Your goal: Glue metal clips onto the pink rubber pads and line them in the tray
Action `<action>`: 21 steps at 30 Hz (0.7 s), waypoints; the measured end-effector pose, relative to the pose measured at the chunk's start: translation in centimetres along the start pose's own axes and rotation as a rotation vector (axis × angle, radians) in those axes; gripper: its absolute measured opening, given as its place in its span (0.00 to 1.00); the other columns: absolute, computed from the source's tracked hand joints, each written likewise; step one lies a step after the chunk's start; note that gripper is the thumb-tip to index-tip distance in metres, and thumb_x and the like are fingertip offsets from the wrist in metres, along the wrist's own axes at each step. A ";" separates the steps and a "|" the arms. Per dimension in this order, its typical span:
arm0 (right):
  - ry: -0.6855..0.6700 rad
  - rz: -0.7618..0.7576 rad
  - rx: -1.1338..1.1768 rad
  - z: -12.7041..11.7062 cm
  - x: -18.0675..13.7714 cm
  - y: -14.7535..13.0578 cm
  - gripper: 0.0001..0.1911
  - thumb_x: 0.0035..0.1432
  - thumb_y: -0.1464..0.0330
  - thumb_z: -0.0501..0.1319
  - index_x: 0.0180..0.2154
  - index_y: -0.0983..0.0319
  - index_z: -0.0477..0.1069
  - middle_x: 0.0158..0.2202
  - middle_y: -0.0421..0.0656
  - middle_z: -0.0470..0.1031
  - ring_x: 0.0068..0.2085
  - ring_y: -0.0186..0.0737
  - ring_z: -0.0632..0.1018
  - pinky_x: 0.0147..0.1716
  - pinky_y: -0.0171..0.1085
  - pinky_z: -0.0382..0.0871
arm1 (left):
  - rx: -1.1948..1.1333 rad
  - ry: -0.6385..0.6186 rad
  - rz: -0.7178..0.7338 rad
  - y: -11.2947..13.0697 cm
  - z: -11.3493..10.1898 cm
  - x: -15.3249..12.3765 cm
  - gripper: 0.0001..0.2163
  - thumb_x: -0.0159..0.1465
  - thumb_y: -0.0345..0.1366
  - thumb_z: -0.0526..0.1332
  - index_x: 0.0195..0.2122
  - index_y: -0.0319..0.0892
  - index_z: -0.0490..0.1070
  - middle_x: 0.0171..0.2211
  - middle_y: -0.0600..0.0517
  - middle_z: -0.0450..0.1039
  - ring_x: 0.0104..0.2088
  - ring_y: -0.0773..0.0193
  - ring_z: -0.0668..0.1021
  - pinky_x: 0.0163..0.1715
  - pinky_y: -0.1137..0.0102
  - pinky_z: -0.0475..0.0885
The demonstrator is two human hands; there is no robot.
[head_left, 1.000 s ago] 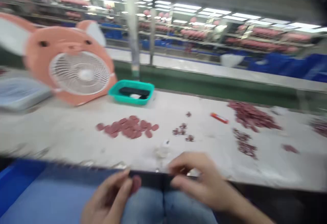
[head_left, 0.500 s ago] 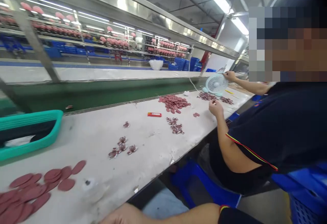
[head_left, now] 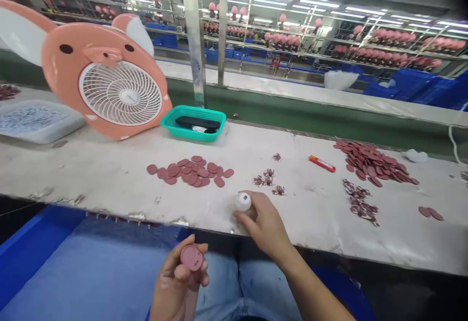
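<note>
My left hand point(head_left: 175, 282) is raised at the table's front edge, its fingers closed around a dull-red oval disc point(head_left: 191, 257) with small dark marks on its face. Over the table, my right hand point(head_left: 266, 224) wraps around a small bottle point(head_left: 243, 201) with a white top and a dark tip; its lower part is mostly hidden. A loose pile of dull-red discs point(head_left: 193, 172) lies beyond my hands. Just past the bottle are several small dark-red and silvery pieces point(head_left: 268, 177), too small to make out.
An orange animal-shaped fan point(head_left: 109, 82) stands at the left beside a translucent tray point(head_left: 40, 121). A green basket point(head_left: 193, 135) holds dark items. Rightward lie a red lighter-like object point(head_left: 321, 163), more discs point(head_left: 373, 160) and dark pieces point(head_left: 360, 201). A blue bin point(head_left: 91, 262) sits below left.
The view has swung left and down, away from a co-worker beside a pale blue fan. Both my hands now show, the left with a disc and the right around the bottle.
</note>
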State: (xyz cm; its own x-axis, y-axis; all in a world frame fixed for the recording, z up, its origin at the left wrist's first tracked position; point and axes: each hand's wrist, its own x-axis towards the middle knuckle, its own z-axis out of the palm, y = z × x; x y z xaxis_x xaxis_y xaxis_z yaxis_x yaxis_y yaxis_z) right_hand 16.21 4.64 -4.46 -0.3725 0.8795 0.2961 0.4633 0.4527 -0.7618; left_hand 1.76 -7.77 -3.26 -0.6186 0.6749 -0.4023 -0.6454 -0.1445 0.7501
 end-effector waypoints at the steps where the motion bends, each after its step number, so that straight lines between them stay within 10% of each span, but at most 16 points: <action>1: 0.004 -0.004 0.015 -0.1 -0.2 -0.3 0.14 0.62 0.63 0.59 0.50 0.58 0.68 0.47 0.47 0.75 0.49 0.48 0.76 0.49 0.48 0.70 | -0.013 0.002 -0.020 0.0 0.0 -0.2 0.26 0.32 0.50 0.80 0.32 0.45 0.82 0.26 0.51 0.81 0.19 0.70 0.73 0.15 0.78 0.70; 6: 0.004 0.054 0.109 -1.7 -2.9 -1.3 0.23 0.63 0.67 0.55 0.57 0.56 0.50 0.37 0.39 0.75 0.31 0.38 0.76 0.32 0.36 0.71 | -0.017 -0.001 -0.094 0.2 0.1 -0.5 0.26 0.36 0.50 0.79 0.36 0.44 0.82 0.27 0.50 0.80 0.22 0.69 0.74 0.16 0.79 0.69; 14: 0.070 0.104 0.629 -4.8 -6.1 -2.5 0.20 0.58 0.58 0.67 0.51 0.54 0.70 0.35 0.42 0.75 0.27 0.34 0.74 0.24 0.31 0.68 | 0.035 -0.138 -0.189 0.2 0.8 -0.8 0.25 0.41 0.53 0.76 0.36 0.44 0.82 0.29 0.50 0.79 0.24 0.68 0.75 0.17 0.80 0.69; 21: 0.251 0.079 0.714 -3.0 -7.9 -3.5 0.29 0.59 0.39 0.53 0.45 0.55 0.71 0.20 0.38 0.64 0.16 0.34 0.63 0.13 0.35 0.57 | 0.054 -0.310 -0.274 -0.2 0.4 -0.9 0.23 0.41 0.54 0.76 0.35 0.46 0.83 0.27 0.51 0.80 0.24 0.68 0.77 0.18 0.80 0.72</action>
State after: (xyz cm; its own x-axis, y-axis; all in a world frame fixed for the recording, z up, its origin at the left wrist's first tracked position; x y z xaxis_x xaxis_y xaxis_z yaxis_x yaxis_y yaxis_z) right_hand 19.97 -3.43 -2.39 -0.1266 0.9510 0.2820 -0.1832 0.2570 -0.9489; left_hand 2.62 -8.11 -2.82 -0.2575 0.8703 -0.4198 -0.7377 0.1035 0.6671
